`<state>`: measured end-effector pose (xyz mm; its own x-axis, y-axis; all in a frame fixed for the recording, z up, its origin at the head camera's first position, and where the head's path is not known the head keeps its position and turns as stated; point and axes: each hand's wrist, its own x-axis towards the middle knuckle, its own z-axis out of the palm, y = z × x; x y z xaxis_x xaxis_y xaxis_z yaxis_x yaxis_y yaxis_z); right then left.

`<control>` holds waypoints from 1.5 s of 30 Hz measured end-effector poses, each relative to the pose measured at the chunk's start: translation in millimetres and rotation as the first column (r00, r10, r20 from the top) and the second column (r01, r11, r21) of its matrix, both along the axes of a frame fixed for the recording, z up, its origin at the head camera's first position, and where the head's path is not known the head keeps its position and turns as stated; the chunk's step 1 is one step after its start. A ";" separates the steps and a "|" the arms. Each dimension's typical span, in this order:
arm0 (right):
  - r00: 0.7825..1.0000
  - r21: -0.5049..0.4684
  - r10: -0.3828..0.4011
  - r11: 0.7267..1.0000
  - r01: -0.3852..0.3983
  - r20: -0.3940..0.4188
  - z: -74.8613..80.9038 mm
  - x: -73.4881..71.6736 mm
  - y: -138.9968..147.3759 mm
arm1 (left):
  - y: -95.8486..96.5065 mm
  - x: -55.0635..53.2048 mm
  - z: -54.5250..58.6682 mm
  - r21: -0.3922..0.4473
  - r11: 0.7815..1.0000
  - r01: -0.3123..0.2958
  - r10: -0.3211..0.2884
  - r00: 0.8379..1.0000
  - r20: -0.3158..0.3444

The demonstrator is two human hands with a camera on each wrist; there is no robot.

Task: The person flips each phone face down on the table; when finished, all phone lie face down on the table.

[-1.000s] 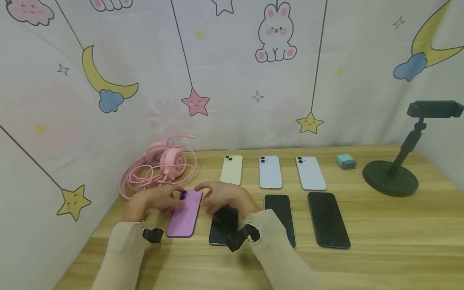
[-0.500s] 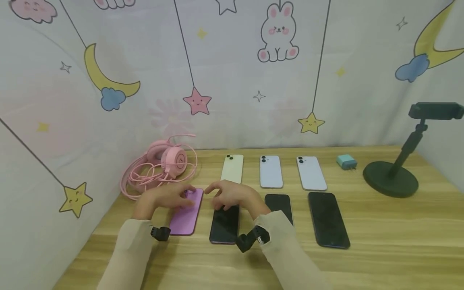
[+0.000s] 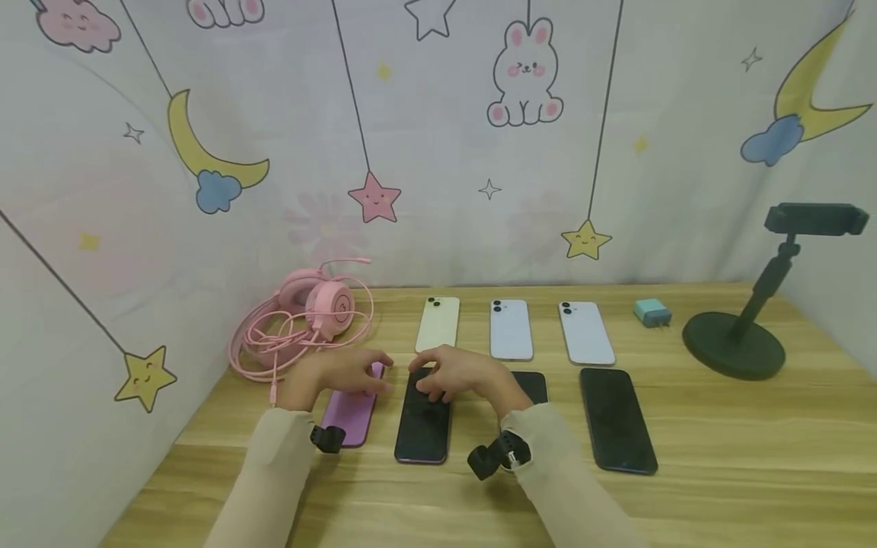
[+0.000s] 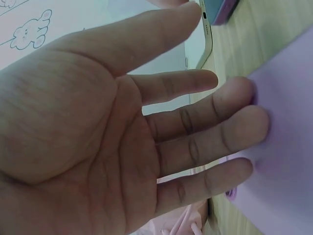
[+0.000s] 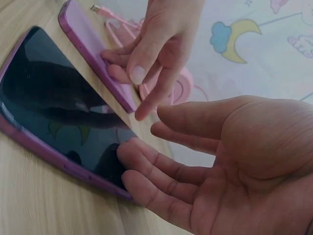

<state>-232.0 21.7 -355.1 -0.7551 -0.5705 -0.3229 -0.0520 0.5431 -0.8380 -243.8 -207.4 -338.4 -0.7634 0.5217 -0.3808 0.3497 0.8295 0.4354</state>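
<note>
My left hand (image 3: 342, 374) is over the upper end of a purple phone (image 3: 348, 418) lying back up on the table. Its fingers are loosely extended in the left wrist view, with fingertips touching or just above the purple back (image 4: 288, 147). Its thumb stands apart. My right hand (image 3: 462, 374) hovers at the upper right of a phone with a dark screen and purple edge (image 3: 422, 434). In the right wrist view, relaxed fingertips (image 5: 134, 183) lie at that phone's side edge; contact is hard to tell. Neither hand grips anything.
Pink headphones (image 3: 329, 308) with a coiled cable lie at back left. A pale yellow phone (image 3: 438, 323) and white phones (image 3: 510, 331) line the back. Dark-screened phones (image 3: 618, 420) lie right. A blue charger (image 3: 652, 312) sits near a black stand (image 3: 735, 346).
Both hands have shifted to the right. The left hand moves across the purple phone's top, and the right hand moves across the dark-screened phone. The phones stay in place.
</note>
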 end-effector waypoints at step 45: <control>0.990 0.041 -0.129 0.991 0.126 0.059 -2.2 1.2 32.2 | 44.9 8.2 2.6 0.064 0.996 0.069 -0.070 0.997 0.026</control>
